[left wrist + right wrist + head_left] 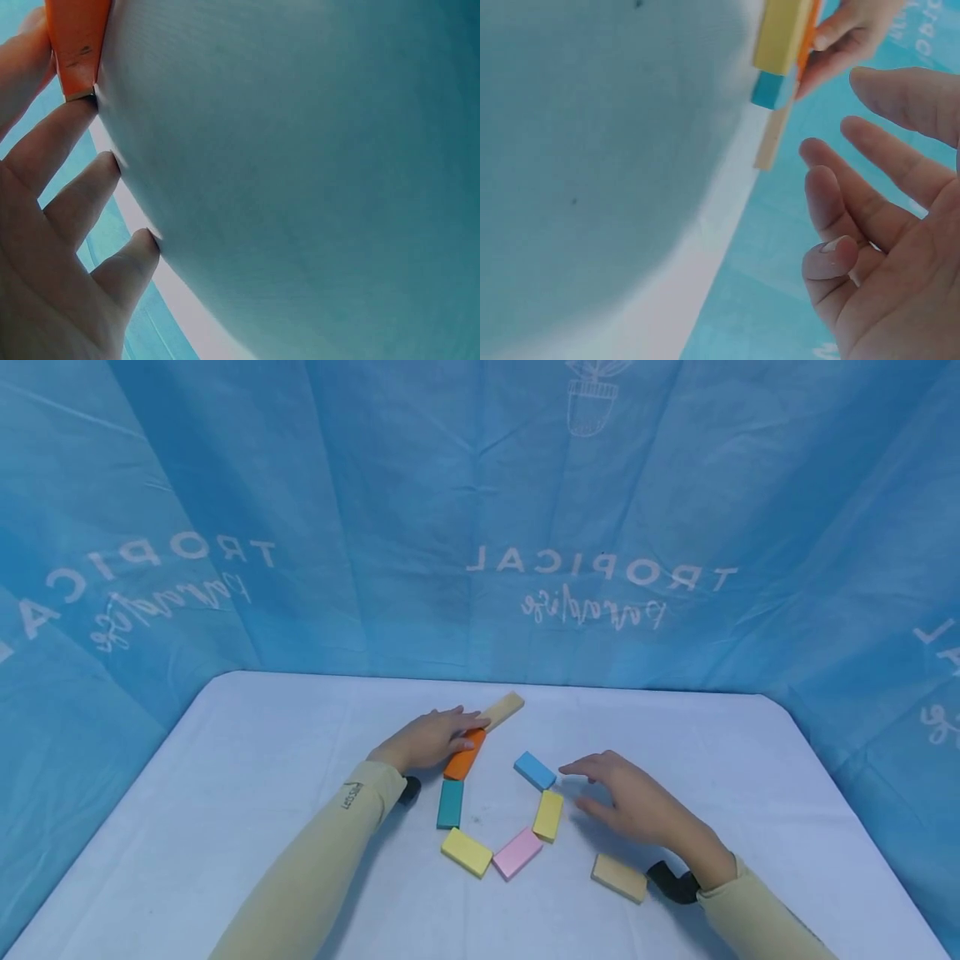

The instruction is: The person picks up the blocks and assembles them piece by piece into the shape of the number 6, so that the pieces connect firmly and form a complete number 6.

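Observation:
My left hand reaches over an orange block, its thumb on the block and its fingers extended to the near end of a natural wood block. In the left wrist view, the index fingertip meets the end of the orange block, and the other fingertips rest on the table. My right hand hovers, loosely bent and holding nothing, just right of a blue block and a yellow block. The right wrist view shows that hand apart from the blocks.
The curved line continues through a teal block, another yellow block and a pink block. A separate wood block lies near my right wrist. Blue printed curtains surround the white table.

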`<state>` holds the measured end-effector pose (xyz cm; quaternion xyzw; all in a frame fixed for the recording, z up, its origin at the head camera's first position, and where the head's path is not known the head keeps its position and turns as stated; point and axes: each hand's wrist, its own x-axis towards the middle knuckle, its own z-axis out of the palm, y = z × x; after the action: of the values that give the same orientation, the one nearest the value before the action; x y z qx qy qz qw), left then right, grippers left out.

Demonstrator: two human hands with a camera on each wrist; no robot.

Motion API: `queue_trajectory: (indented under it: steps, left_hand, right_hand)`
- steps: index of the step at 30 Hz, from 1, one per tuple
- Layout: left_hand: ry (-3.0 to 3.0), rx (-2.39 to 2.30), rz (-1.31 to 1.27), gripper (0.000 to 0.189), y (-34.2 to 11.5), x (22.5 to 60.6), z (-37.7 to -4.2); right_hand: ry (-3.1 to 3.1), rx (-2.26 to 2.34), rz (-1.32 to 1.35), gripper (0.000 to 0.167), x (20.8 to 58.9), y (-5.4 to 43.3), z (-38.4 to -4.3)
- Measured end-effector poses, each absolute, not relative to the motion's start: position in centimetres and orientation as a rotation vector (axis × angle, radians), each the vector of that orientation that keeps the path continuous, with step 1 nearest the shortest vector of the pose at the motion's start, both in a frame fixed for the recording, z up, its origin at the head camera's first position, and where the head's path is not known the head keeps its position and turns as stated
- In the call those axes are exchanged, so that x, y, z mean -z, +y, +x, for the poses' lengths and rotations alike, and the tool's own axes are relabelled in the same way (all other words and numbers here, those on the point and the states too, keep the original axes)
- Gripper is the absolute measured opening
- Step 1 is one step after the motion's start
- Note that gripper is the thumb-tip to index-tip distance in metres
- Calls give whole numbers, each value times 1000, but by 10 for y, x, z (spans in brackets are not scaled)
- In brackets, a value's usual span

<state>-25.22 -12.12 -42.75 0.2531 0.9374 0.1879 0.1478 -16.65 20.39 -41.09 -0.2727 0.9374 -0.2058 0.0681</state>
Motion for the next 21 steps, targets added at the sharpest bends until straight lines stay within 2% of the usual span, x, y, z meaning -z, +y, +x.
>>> queue_trajectory:
  steps: [15, 21]
  left_hand:
    - [2701, -557, 761, 51, -121, 429, -251]
    - [2703, -549, 760, 51, -121, 429, -253]
  right_hand:
    - [2665, 626, -811, 39, 410, 230, -118]
    - [2630, 601, -793, 46, 415, 236, -110]
